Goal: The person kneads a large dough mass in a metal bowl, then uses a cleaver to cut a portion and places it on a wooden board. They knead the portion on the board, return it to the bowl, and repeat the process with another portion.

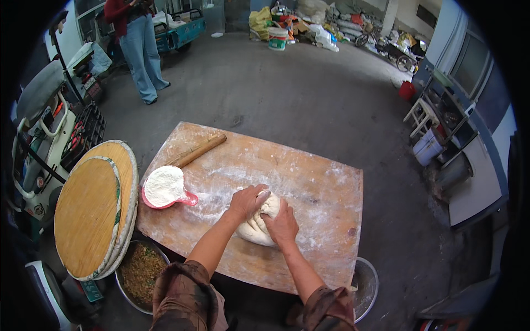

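A thick lump of pale dough (256,232) lies on the floured wooden board (319,182) before me. My left hand (247,201) grips its far left side, fingers over the top. On the right side, my right hand (282,222) has its thumb pressed into the dough, and a fold rises between the two hands. A red scoop (191,198) heaped with white flour (164,186) sits at the board's left edge. Just beyond the scoop lies a wooden rolling pin (203,149). My hands hide part of the dough.
Round wooden trays (87,219) with cloth-bound rims lean left of the board. Below them is a metal bowl of chopped filling (143,273). Another bowl (366,285) sits under the right corner. A person (140,53) stands at the far left, near a blue cart (186,33). A shelf rack (447,111) stands right.
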`<act>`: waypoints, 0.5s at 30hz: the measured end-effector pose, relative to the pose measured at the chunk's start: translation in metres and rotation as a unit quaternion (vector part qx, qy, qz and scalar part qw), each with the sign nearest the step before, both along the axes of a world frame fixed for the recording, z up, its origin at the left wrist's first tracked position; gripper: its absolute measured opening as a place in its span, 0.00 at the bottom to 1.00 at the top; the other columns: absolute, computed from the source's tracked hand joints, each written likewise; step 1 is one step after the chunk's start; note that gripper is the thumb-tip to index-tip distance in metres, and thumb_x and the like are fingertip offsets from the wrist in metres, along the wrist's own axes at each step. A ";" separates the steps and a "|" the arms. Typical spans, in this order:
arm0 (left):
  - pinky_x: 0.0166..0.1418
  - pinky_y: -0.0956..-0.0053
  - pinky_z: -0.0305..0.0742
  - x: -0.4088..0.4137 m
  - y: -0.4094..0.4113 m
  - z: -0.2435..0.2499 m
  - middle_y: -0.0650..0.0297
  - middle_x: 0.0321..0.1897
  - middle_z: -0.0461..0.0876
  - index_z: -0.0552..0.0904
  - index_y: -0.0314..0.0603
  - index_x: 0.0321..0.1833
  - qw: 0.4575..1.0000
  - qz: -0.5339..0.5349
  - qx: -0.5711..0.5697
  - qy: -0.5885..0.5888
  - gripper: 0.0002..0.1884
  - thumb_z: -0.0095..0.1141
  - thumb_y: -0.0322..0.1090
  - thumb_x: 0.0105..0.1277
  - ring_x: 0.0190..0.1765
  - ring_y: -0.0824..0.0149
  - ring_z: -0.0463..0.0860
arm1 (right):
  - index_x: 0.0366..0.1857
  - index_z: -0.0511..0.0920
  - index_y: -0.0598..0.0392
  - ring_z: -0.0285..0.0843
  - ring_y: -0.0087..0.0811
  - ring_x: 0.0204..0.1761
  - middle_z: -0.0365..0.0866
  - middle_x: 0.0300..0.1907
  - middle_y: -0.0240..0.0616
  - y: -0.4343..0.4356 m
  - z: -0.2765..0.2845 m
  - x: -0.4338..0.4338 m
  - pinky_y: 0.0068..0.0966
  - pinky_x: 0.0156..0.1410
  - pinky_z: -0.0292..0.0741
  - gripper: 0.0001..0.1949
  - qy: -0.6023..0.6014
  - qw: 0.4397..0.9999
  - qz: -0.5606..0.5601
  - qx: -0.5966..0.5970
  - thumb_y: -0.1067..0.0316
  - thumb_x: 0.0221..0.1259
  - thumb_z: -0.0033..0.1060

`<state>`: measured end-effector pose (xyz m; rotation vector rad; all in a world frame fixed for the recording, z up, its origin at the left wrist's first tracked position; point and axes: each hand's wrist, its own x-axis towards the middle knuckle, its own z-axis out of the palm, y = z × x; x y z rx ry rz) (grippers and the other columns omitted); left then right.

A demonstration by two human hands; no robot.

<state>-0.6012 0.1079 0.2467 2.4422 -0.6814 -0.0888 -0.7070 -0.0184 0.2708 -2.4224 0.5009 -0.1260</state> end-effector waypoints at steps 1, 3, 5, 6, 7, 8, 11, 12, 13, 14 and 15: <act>0.58 0.57 0.75 0.002 -0.003 0.010 0.54 0.52 0.83 0.77 0.50 0.64 0.999 -0.023 -0.001 0.022 0.28 0.45 0.61 0.71 0.53 0.48 0.81 | 0.70 0.62 0.49 0.78 0.54 0.53 0.76 0.53 0.52 -0.004 -0.006 -0.003 0.44 0.54 0.77 0.45 -0.017 0.999 0.006 0.034 0.47 0.46 0.76; 0.64 0.60 0.73 0.001 -0.004 0.030 0.52 0.59 0.81 0.78 0.49 0.63 0.995 -0.069 0.003 0.067 0.29 0.46 0.62 0.70 0.60 0.48 0.79 | 0.73 0.59 0.51 0.77 0.55 0.56 0.75 0.56 0.56 -0.007 -0.014 -0.012 0.43 0.60 0.75 0.50 -0.050 0.993 0.019 0.109 0.47 0.43 0.78; 0.65 0.60 0.70 -0.032 0.001 0.064 0.50 0.55 0.81 0.78 0.50 0.65 0.993 -0.104 0.002 0.050 0.33 0.53 0.64 0.64 0.59 0.49 0.78 | 0.76 0.53 0.58 0.66 0.54 0.68 0.66 0.67 0.59 -0.031 0.005 -0.037 0.39 0.71 0.67 0.58 -0.027 0.957 0.121 0.263 0.50 0.38 0.81; 0.66 0.58 0.69 -0.052 0.009 0.084 0.50 0.55 0.81 0.78 0.51 0.65 0.990 -0.132 0.013 0.040 0.34 0.54 0.65 0.63 0.59 0.49 0.78 | 0.75 0.53 0.59 0.65 0.54 0.69 0.64 0.69 0.58 -0.033 0.023 -0.061 0.40 0.71 0.66 0.58 -0.023 0.965 0.136 0.221 0.52 0.38 0.82; 0.66 0.57 0.68 -0.067 0.016 0.097 0.49 0.55 0.80 0.78 0.51 0.65 0.986 -0.160 0.023 0.027 0.34 0.55 0.65 0.62 0.59 0.49 0.77 | 0.75 0.53 0.59 0.64 0.55 0.70 0.62 0.70 0.58 -0.033 0.035 -0.078 0.40 0.72 0.65 0.57 -0.021 0.972 0.153 0.178 0.53 0.38 0.82; 0.65 0.56 0.67 -0.080 0.019 0.101 0.50 0.55 0.79 0.77 0.52 0.65 0.987 -0.157 0.002 -0.036 0.35 0.55 0.66 0.60 0.59 0.49 0.76 | 0.75 0.54 0.58 0.63 0.55 0.70 0.62 0.70 0.57 -0.032 0.037 -0.089 0.41 0.72 0.65 0.56 -0.057 0.974 0.181 0.120 0.54 0.38 0.82; 0.64 0.51 0.65 -0.119 0.034 0.063 0.51 0.57 0.77 0.77 0.51 0.65 0.981 -0.118 -0.063 -0.143 0.37 0.56 0.67 0.58 0.61 0.47 0.74 | 0.75 0.56 0.52 0.63 0.56 0.70 0.61 0.70 0.56 -0.019 0.016 -0.108 0.44 0.70 0.66 0.54 -0.114 0.963 0.242 -0.011 0.59 0.37 0.81; 0.64 0.50 0.64 -0.128 0.040 0.043 0.51 0.59 0.75 0.77 0.50 0.65 0.981 -0.085 -0.090 -0.147 0.37 0.56 0.67 0.59 0.62 0.47 0.72 | 0.75 0.56 0.48 0.62 0.55 0.70 0.61 0.69 0.56 -0.015 0.010 -0.105 0.45 0.68 0.66 0.54 -0.116 0.959 0.254 -0.035 0.61 0.36 0.81; 0.64 0.49 0.63 -0.132 0.044 0.025 0.51 0.60 0.74 0.77 0.48 0.64 0.980 -0.051 -0.117 -0.151 0.37 0.56 0.67 0.59 0.63 0.47 0.71 | 0.75 0.57 0.45 0.62 0.55 0.70 0.62 0.69 0.55 -0.011 0.004 -0.102 0.47 0.66 0.67 0.54 -0.117 0.955 0.266 -0.061 0.63 0.36 0.81; 0.61 0.50 0.66 -0.132 0.046 0.013 0.48 0.59 0.75 0.78 0.45 0.63 0.977 -0.031 -0.129 -0.169 0.37 0.55 0.67 0.60 0.60 0.45 0.74 | 0.75 0.58 0.41 0.66 0.53 0.67 0.65 0.66 0.52 -0.008 -0.002 -0.097 0.46 0.60 0.69 0.54 -0.137 0.954 0.258 -0.072 0.65 0.34 0.81; 0.60 0.50 0.66 -0.129 0.045 0.005 0.48 0.58 0.76 0.78 0.45 0.62 0.974 -0.022 -0.145 -0.176 0.36 0.54 0.67 0.61 0.58 0.45 0.74 | 0.75 0.58 0.41 0.67 0.53 0.65 0.65 0.66 0.51 -0.007 -0.007 -0.092 0.46 0.59 0.70 0.53 -0.136 0.955 0.250 -0.085 0.65 0.35 0.80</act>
